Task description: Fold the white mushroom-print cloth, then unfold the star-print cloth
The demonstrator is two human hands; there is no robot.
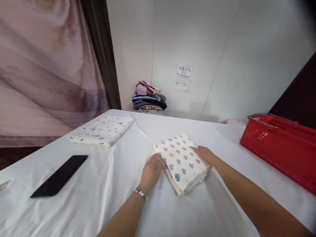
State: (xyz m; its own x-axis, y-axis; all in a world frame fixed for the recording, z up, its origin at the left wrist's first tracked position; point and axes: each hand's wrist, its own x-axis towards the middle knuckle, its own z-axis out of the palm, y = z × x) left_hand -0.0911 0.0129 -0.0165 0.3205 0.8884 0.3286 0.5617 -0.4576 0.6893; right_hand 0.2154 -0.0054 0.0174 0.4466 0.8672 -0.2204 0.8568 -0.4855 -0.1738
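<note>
A folded white cloth (181, 161) printed with grey mushrooms, plus a few yellow, green and blue ones, lies at a slant on the white-covered table. At its left edge, my left hand (151, 171) has its fingers bent against the fabric, and a metal bracelet circles that wrist. From the right, my right hand (204, 154) grips the opposite edge, thumb on top and the other fingers mostly hidden beside or below the folds. Several layers show along the cloth's near right side.
Another folded patterned cloth (103, 131) lies at the far left of the table (118, 204), with a black phone (60, 176) nearer me. A red basket (281, 144) stands at right. Beyond the far edge is a stack of folded fabrics (149, 98) against the wall.
</note>
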